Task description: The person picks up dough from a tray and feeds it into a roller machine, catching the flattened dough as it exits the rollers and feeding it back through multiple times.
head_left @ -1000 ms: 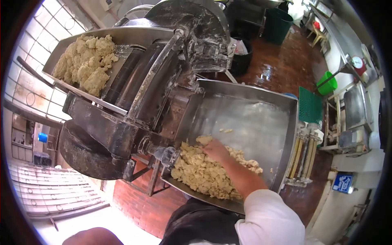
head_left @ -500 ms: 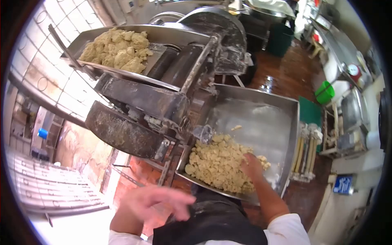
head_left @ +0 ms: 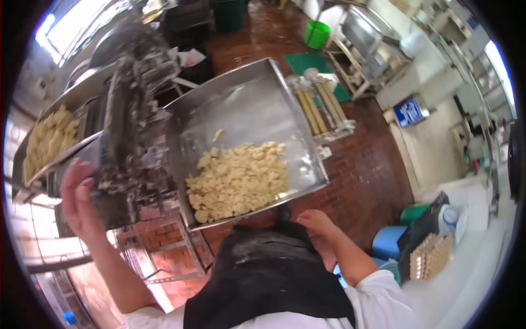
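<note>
A wide steel tray (head_left: 246, 104) holds crumbly pale yellow dough (head_left: 235, 181), heaped along its near side, with one loose piece further back. My left hand (head_left: 79, 203) is raised at the left, in front of a roller machine (head_left: 123, 120); its fingers are apart and hold nothing. Just off the tray's near right corner, my right hand (head_left: 316, 222) hangs beside my black apron (head_left: 268, 274), fingers loosely bent and nothing visible in them. More dough (head_left: 52, 137) lies in a lump on the machine's feed tray (head_left: 90, 140).
Beyond the tray's right side, long rods (head_left: 320, 104) lie near a green mat (head_left: 307, 63). A green bucket (head_left: 316, 35) stands further back on the brick floor (head_left: 361, 164). At the lower right are a blue container (head_left: 387, 243) and stacked egg cartons (head_left: 430, 256).
My right hand has left the dough and drawn back outside the tray. My left hand has swung out left toward the machine. The view has turned to the right.
</note>
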### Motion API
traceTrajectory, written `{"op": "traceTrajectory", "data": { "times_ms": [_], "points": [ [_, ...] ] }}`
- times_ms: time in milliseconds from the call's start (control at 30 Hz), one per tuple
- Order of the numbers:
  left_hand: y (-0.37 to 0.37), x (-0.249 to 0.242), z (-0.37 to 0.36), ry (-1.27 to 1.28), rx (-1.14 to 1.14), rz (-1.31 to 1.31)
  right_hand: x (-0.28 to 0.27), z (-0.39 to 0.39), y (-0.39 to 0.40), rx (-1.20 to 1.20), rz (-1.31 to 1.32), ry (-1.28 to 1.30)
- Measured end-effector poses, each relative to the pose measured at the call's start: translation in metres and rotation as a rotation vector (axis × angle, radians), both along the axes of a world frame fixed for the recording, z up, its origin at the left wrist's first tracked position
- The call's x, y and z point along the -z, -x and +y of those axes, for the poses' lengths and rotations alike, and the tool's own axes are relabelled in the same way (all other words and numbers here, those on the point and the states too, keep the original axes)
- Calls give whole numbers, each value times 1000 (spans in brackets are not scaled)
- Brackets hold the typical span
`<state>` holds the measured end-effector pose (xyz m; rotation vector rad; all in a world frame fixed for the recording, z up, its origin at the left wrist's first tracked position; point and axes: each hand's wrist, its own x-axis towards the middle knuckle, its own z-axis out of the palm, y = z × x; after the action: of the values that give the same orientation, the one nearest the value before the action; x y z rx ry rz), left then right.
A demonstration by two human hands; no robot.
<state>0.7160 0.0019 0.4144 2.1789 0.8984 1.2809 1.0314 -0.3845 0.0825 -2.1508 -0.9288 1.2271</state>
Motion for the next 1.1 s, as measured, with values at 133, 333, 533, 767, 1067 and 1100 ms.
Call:
{"op": "traceTrajectory", "data": {
  "times_ms": [133, 333, 533, 767, 1067, 1100],
  "points": [
    [-1, -15, 32, -33, -218, 38, 128, -54, -53, 187, -6, 45],
    [-18, -16, 14, -139, -540, -42, 83, -98, -139, 705, 429, 123],
    [-57, -13, -103, 377, -176, -230, -1, -3, -280, 777, 92, -465],
    [-66, 99, -86, 1376, 21, -366, -171, 292, -241, 347, 28, -749],
    [-62, 143, -30, 1357, 63, -763, -177, 455, -84, -605, 93, 65],
    [-59, 140, -26, 1354, 68, -784, -166, 470, -77, -642, 22, 14]
  ]
}}
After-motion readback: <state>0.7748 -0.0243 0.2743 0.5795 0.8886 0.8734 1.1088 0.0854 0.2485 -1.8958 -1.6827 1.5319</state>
